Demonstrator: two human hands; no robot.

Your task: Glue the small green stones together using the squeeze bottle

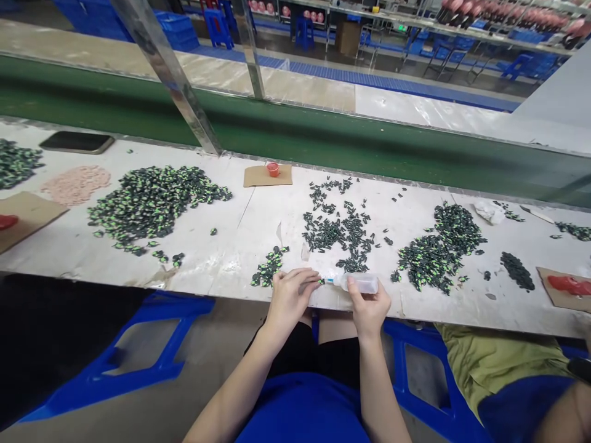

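My left hand (292, 294) pinches a small black and green piece (322, 281) over the table's front edge. In my right hand (369, 301) is a translucent squeeze bottle (362, 283), lying nearly level, its blue tip pointing left at that piece. The tip is close to the piece; whether they touch is too small to tell. Just left of my left hand lies a little pile of black and green pieces (268, 268). Loose dark pieces (330, 232) spread behind both hands. To the right of the bottle sits a larger pile of black and green pieces (429, 258).
A big pile (152, 206), pink pieces (77, 184) and a phone (77, 142) lie left. A red cup (273, 169) stands on cardboard (253, 176) at the back. Metal posts (173, 80) rise behind the table. Another person's arm (566, 415) shows at the lower right.
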